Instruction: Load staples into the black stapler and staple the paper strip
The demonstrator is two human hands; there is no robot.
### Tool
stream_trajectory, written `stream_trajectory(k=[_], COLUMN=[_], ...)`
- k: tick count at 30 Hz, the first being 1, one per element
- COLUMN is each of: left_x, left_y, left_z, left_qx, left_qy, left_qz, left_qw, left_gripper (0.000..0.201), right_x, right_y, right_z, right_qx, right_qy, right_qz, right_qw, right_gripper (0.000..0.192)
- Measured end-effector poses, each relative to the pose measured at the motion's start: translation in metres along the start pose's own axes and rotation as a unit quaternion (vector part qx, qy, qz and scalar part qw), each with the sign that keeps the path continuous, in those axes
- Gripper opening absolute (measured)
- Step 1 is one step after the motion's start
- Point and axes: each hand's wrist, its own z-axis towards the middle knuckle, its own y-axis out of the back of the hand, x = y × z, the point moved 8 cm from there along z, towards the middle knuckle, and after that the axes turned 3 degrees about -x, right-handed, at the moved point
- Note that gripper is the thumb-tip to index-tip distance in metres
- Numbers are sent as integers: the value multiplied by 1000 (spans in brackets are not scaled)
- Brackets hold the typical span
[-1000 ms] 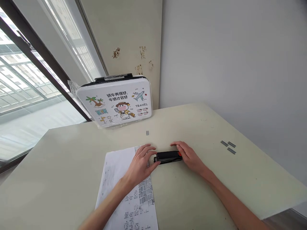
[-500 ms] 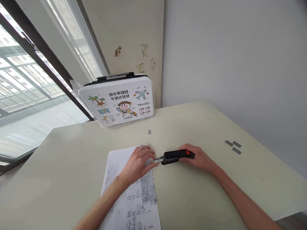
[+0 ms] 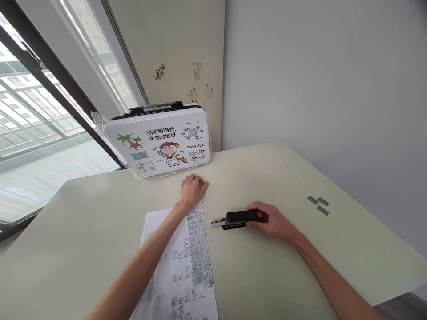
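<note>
My right hand [image 3: 267,220] is wrapped around the rear of a black stapler [image 3: 240,216] with a red-orange button. The stapler's metal magazine sticks out at its left end. Beyond the top of the printed paper sheets [image 3: 160,271], my left hand [image 3: 192,191] is closed at the fingertips on a small grey strip of staples [image 3: 207,182]. Only the strip's tip shows past the thumb; the rest is hidden. My left forearm crosses over the sheets, which carry dense rows of staples or staple-like marks along their right edge.
Several more grey staple strips [image 3: 318,205] lie at the right of the pale table [image 3: 267,275]. A white, plastic-wrapped case [image 3: 156,144] with cartoon prints stands at the back, near the window. A grey wall rises behind the table.
My left hand has left the stapler's magazine and moved up and away to the lone staple strip, its fingers closing there. My right hand keeps its hold on the stapler.
</note>
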Motion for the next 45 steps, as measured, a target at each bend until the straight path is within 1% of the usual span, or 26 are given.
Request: stream_trajectory(k=[3,6,10,13,18,22,27,32,38,45], left_x=[-8,-21,-37,-44,-48,-51,-53,-56,-59,-60], left_y=[7,22,36,37,33,32,26,24,26,24], left_z=[-14,-39,-73,-91,-107,-119,-128,-127,-128,-126], left_qx=[30,55,81,105,131,142,160,151,147,155], left_qy=[-13,-18,2,23,46,76,96,98,100,95], left_qz=[-54,-123,-195,-235,-270,-285,-260,-240,-235,-179], left_qw=[998,991,977,966,953,945,947,954,956,967], left_gripper=[25,29,31,33,36,28,25,23,23,17], right_x=[2,1,3,4,4,4,5,4,3,1], right_y=[0,0,0,0,0,0,0,0,0,-1], right_z=[1,1,0,0,0,0,0,0,1,1], right_qx=[1,2,5,5,5,7,9,11,11,14], right_qy=[7,5,4,6,12,13,16,17,22,23], right_qz=[-2,-5,-15,-19,-23,-21,-19,-20,-19,-15], right_qw=[1000,1000,1000,1000,1000,1000,1000,1000,1000,1000], right_gripper=[29,28,29,29,31,30,30,31,30,28])
